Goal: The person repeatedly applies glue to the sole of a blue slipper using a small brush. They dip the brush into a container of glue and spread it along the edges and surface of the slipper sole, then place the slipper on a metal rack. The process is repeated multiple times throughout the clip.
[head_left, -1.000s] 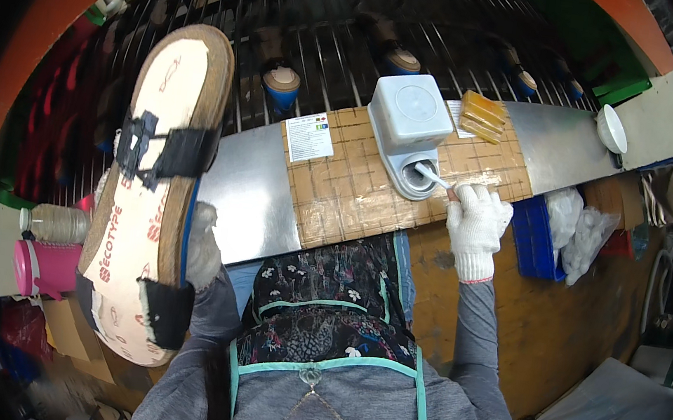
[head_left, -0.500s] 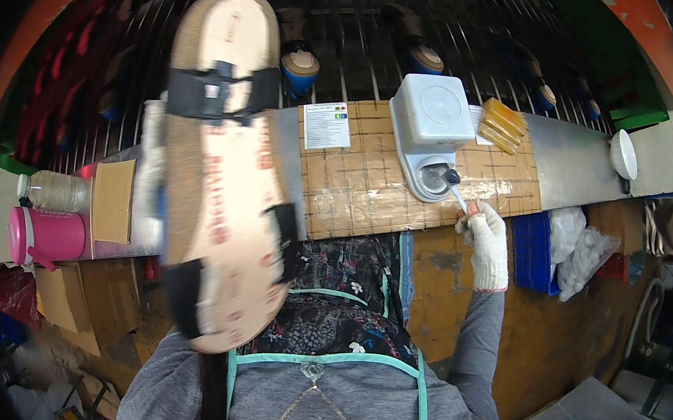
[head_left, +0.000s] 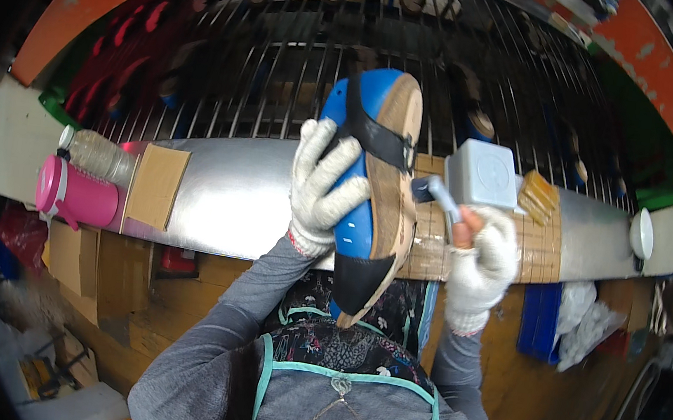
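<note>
My left hand (head_left: 326,180), in a white knit glove, grips a sandal (head_left: 389,187) by the blue last (head_left: 377,86) inside it. The sandal stands on edge, toe or heel pointing away, with black straps over the last and its tan-and-brown sole side facing right. In my right hand (head_left: 486,248), also gloved but with bare fingertips, is a small brush (head_left: 442,195) with a pale handle. Its dark bristles are next to the sole's edge; whether they touch it I cannot tell. Just beyond this hand stands a white square-topped dispenser (head_left: 482,173).
A rack of metal bars (head_left: 277,79) with several sandals on lasts lies beyond the metal ledge (head_left: 232,181). Yellow blocks (head_left: 538,197) and a white bowl (head_left: 641,234) are to the right. A pink jug (head_left: 81,192), a clear jar (head_left: 102,157) and cardboard (head_left: 157,185) are at left.
The sandal has moved right and turned from sole-up onto its edge, bringing my left hand into sight. My right hand has lifted the brush from the dispenser's tray to beside the sole.
</note>
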Tool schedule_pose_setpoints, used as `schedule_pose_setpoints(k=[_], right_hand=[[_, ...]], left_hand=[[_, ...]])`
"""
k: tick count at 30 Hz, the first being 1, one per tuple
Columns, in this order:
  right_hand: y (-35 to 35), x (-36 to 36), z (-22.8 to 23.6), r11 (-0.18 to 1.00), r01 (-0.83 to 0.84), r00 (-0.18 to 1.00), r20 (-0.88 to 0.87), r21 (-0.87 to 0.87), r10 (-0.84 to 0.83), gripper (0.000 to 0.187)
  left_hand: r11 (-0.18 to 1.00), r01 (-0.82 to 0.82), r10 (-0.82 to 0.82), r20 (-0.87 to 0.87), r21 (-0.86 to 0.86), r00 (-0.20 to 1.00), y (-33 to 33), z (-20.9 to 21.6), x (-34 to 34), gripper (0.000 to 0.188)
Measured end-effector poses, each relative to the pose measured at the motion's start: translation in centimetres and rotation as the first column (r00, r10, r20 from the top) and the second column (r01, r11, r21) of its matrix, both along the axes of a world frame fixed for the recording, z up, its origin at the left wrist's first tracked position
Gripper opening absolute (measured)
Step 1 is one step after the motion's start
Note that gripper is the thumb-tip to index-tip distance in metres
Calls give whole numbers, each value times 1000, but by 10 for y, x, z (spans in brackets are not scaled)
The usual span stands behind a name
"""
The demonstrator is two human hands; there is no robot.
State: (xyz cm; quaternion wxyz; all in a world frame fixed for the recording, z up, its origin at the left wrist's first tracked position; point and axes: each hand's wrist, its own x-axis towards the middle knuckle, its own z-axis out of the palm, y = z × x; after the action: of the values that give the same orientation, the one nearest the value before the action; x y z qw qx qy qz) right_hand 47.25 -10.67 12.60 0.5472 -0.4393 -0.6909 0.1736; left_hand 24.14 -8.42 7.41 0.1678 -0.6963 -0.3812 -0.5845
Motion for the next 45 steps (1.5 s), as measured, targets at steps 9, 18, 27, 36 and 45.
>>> schedule_pose_setpoints(k=[9,18,27,36,45], right_hand=[[26,-41,-14,984,-72,994,-87,-163,58,22],[56,-34,12,978,98,950,275,183,-147,20],[54,-24,15,978,6,937,341,207,-78,25],[57,-10,28,984,-122,930,360,127,69,23],[56,3,35,961,-152,912,408,232,46,25]], left_hand=[[997,-13,9,-54,-82,998,-23,-13,-10,43],[998,-7,2,-86,-55,996,-20,-11,-14,44],[999,-19,14,-106,-44,994,-15,-5,-15,43],[999,15,-19,-130,-33,991,-10,3,-18,47],[997,64,-68,-156,-31,985,-8,11,-17,46]])
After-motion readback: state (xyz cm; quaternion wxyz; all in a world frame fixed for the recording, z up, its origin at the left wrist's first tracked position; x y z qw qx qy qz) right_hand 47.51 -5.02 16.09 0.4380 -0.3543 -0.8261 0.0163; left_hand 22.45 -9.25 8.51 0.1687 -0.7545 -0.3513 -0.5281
